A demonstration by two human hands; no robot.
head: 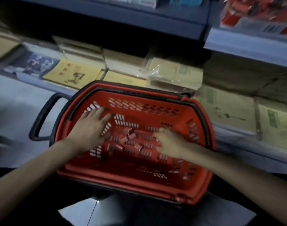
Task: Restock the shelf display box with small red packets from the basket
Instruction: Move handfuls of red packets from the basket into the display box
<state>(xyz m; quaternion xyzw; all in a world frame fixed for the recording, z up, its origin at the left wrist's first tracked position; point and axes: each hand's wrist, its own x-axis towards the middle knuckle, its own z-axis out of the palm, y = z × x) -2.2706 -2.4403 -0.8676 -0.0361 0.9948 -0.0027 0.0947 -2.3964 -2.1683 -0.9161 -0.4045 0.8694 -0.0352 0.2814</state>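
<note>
A red plastic basket (pixel 155 186) with black rim and handles sits in front of me, below the shelves. Several small red packets (pixel 131 141) lie loose on its slotted bottom. My left hand (pixel 92 126) reaches into the basket's left side, fingers spread flat, holding nothing. My right hand (pixel 168 142) is inside the basket on the right, fingers curled down among the packets; blur hides whether it grips one. A box of red packs (pixel 253 13) shows on the upper right shelf.
Low shelves behind the basket hold yellow and beige paper stacks (pixel 71 74) and plastic-wrapped bundles (pixel 173 74). A grey shelf edge (pixel 155 22) overhangs above. One black basket handle (pixel 41 118) sticks out to the left. Pale floor lies below.
</note>
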